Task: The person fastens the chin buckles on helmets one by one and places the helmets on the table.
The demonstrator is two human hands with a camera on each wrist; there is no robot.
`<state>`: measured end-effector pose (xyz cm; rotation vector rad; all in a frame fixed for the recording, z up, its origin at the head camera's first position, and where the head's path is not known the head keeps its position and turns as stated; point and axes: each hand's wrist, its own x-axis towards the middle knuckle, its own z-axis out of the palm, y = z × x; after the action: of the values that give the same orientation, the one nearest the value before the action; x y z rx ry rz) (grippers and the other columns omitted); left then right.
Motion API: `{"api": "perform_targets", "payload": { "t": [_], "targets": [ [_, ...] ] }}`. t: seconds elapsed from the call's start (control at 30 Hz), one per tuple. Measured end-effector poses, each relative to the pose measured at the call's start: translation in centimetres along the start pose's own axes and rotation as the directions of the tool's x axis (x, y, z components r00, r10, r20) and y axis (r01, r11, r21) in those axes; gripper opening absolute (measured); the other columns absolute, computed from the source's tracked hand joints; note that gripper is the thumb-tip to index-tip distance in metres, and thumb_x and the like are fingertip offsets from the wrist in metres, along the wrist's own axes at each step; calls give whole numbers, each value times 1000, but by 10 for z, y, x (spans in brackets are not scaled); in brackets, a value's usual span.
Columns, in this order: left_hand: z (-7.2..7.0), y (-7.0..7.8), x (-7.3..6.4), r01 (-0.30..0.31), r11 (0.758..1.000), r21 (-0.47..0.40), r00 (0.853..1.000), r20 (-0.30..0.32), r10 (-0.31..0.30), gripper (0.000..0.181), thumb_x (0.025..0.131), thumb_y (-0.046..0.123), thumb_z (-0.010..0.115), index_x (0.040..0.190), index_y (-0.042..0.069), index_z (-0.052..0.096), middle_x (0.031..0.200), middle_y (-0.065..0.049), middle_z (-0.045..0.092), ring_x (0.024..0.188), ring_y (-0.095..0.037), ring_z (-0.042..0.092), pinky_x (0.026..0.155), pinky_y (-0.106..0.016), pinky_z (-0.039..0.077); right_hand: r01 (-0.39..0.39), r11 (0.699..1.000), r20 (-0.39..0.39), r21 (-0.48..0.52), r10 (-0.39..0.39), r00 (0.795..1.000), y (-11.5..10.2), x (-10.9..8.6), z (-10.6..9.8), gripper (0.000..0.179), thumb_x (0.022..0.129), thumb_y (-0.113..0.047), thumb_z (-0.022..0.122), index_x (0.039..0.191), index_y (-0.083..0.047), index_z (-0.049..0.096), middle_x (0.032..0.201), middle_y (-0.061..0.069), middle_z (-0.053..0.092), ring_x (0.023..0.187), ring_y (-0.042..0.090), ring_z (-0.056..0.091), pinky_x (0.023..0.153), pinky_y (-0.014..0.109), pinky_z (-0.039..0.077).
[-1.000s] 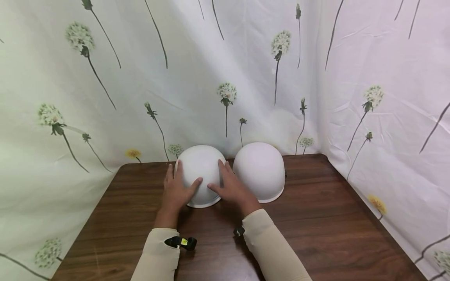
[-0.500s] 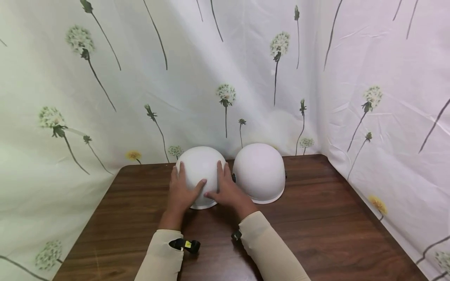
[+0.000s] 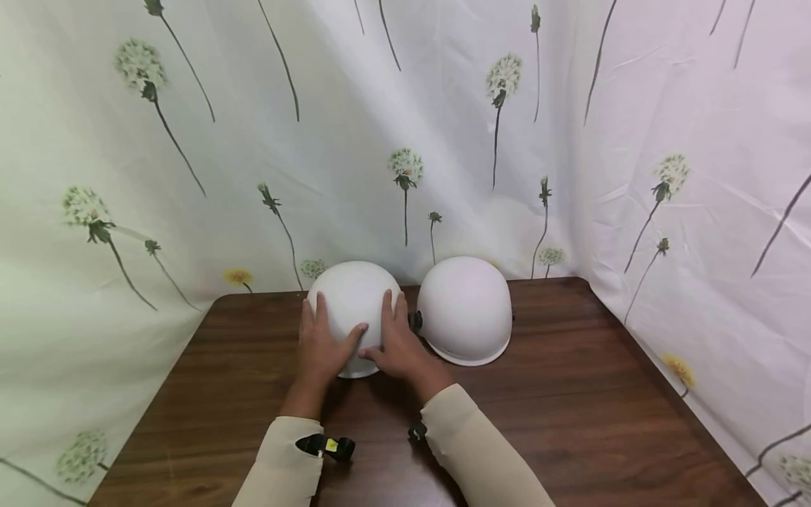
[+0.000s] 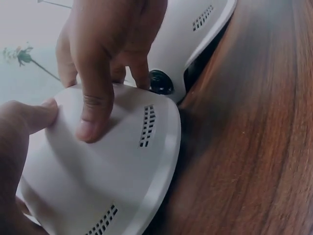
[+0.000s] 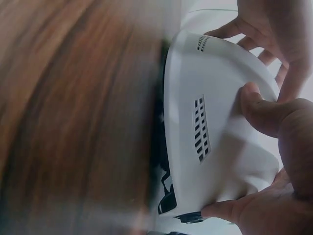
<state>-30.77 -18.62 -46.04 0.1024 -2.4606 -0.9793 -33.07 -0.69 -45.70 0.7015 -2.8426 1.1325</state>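
Two white helmets stand dome up side by side at the back of the table in the head view. My left hand holds the left side of the left helmet, fingers spread along the shell and thumb on its front. Opposite it, my right hand grips the right side, its thumb close to the left one. Slotted vents run above the rim in the right wrist view. The right helmet is untouched, with a black round fitting on its left side. The far side of the held helmet is hidden.
The dark wooden table carries both helmets near its back edge. Behind and to the right hangs a white curtain printed with dandelions, close to the helmets. Black wrist devices sit at both sleeves.
The left helmet and both hands have shifted slightly left, widening the gap to the right helmet and baring its black side fitting. The right helmet stays put.
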Motion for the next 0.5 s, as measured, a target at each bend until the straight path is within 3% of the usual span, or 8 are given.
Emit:
{"api": "perform_targets", "payload": {
  "t": [0.17,0.37,0.5],
  "targets": [
    [-12,7,0,-46,999,-21,998,-47,45,111,91,44,87,171,-4,26,172,-43,20,157,-66,31,119,-78,39,31,999,-24,-28,-32,999,-14,-2,-9,124,100,-40,81,175,-12,-14,181,24,-22,163,46,33,118,51,52],
    [-22,19,-6,-36,999,-37,999,-37,35,117,90,46,89,172,-2,22,175,-41,17,158,-64,29,119,-78,38,52,992,-54,-116,-58,997,-22,-9,-20,125,98,-41,84,175,-9,-9,181,28,-13,160,48,37,117,53,52],
    [-27,23,-14,-31,995,-90,998,-53,27,117,90,43,90,172,-3,21,176,-39,16,158,-63,30,118,-76,40,82,982,-79,-172,-97,992,-28,-16,-27,125,95,-44,85,176,-10,-3,182,28,-7,163,47,34,118,54,52]
  ]
}}
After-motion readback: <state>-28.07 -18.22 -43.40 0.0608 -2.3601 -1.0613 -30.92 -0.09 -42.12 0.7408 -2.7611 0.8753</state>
